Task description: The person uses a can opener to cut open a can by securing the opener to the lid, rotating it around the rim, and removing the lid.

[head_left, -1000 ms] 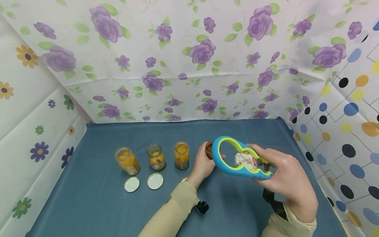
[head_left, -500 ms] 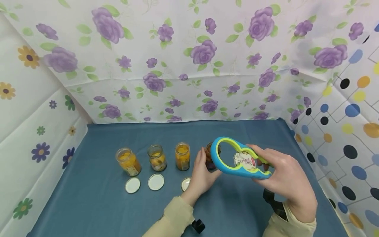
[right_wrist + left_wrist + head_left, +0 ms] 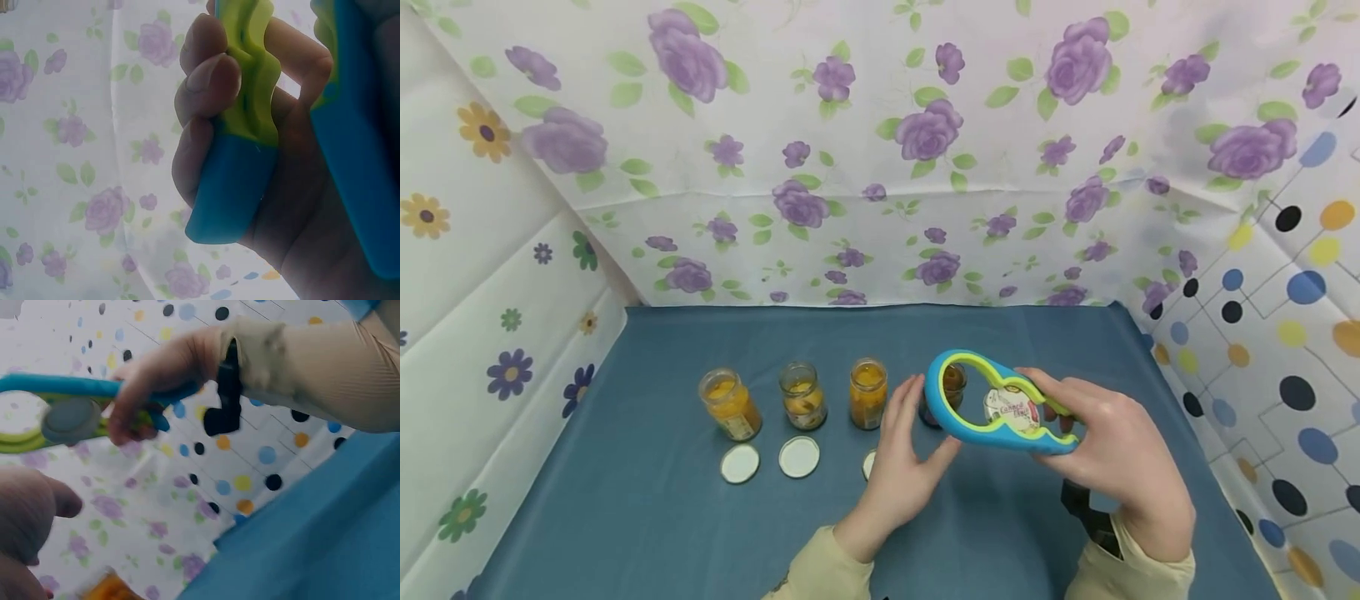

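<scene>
My right hand (image 3: 1123, 446) grips a blue and lime-green jar opener (image 3: 933, 396), which holds a printed lid (image 3: 1012, 409) between its wavy inner edges. In the right wrist view, curled fingers (image 3: 212, 81) wrap one handle. My left hand (image 3: 895, 479) has its fingers extended and thumb spread, holding nothing, just left of a dark-filled jar (image 3: 953, 385). That jar stands on the table, partly hidden behind the opener. In the left wrist view the lid (image 3: 70, 419) shows its pale grey side within the opener.
Three uncapped jars with orange contents stand in a row to the left: a left jar (image 3: 730, 406), a middle jar (image 3: 802, 398) and a right jar (image 3: 868, 396). White-faced lids (image 3: 799, 457) lie in front of them on the blue tablecloth (image 3: 662, 500). Patterned sheets surround the table.
My left hand has let go of the dark jar, opened its fingers and drawn back toward me. My right hand still holds the opener and lid, nearly in place.
</scene>
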Action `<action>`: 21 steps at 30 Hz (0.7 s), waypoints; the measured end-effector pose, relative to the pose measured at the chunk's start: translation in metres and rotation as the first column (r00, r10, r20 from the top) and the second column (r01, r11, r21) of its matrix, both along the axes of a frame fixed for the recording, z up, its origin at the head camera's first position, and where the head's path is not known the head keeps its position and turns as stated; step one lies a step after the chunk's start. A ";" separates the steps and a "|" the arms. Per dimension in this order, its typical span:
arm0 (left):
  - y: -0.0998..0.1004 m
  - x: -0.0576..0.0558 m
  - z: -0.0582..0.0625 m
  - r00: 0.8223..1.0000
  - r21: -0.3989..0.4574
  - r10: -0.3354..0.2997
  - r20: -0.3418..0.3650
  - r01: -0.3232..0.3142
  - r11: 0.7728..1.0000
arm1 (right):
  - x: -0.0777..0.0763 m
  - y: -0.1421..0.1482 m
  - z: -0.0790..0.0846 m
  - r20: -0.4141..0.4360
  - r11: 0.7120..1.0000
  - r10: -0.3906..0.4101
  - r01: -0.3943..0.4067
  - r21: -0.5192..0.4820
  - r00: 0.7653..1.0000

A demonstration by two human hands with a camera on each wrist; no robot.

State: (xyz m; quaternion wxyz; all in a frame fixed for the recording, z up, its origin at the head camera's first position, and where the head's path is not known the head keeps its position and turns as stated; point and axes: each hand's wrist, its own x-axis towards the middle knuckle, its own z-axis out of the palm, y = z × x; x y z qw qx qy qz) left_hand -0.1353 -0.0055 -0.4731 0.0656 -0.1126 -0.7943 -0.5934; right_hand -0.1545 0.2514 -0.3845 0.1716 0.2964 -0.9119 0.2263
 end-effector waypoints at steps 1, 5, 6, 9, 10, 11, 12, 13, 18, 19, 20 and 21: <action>-0.002 0.000 0.004 1.000 0.058 -0.015 -0.010 0.015 0.998 | 0.000 -0.001 0.000 0.001 1.000 0.006 -0.006 -0.001 1.000; -0.012 -0.003 0.016 0.969 0.440 -0.243 0.051 0.197 0.876 | -0.003 -0.009 -0.003 -0.014 0.999 0.049 -0.049 -0.011 0.999; -0.014 -0.003 0.018 0.941 0.546 -0.332 0.066 0.245 0.802 | -0.004 -0.012 -0.004 -0.016 0.998 0.066 -0.066 -0.014 0.998; -0.021 -0.004 0.023 0.835 0.746 -0.541 0.097 0.299 0.595 | -0.006 -0.021 -0.007 -0.013 0.993 0.114 -0.115 -0.014 0.993; -0.023 -0.004 0.024 0.804 0.784 -0.588 0.092 0.305 0.541 | -0.007 -0.024 -0.008 -0.009 0.992 0.130 -0.130 -0.008 0.992; -0.025 -0.003 0.024 0.781 0.804 -0.618 0.090 0.309 0.508 | -0.008 -0.027 -0.009 -0.004 0.990 0.142 -0.142 0.001 0.990; -0.026 -0.003 0.023 0.764 0.815 -0.639 0.090 0.312 0.488 | -0.008 -0.029 -0.010 -0.001 0.988 0.154 -0.154 0.011 0.988; -0.027 -0.003 0.023 0.750 0.825 -0.655 0.090 0.313 0.471 | -0.009 -0.032 -0.011 0.001 0.986 0.163 -0.163 0.022 0.987; -0.027 -0.004 0.018 0.700 0.838 -0.711 0.072 0.344 0.423 | -0.010 -0.041 -0.013 0.008 0.979 0.193 -0.193 0.064 0.981; -0.026 -0.005 0.017 0.693 0.839 -0.717 0.069 0.349 0.417 | -0.010 -0.042 -0.013 0.007 0.978 0.197 -0.197 0.070 0.980; -0.026 -0.005 0.016 0.692 0.836 -0.719 0.066 0.355 0.419 | -0.010 -0.043 -0.012 0.005 0.977 0.199 -0.198 0.076 0.980; -0.026 -0.006 0.015 0.690 0.829 -0.721 0.062 0.367 0.422 | -0.010 -0.044 -0.012 0.002 0.976 0.200 -0.199 0.085 0.980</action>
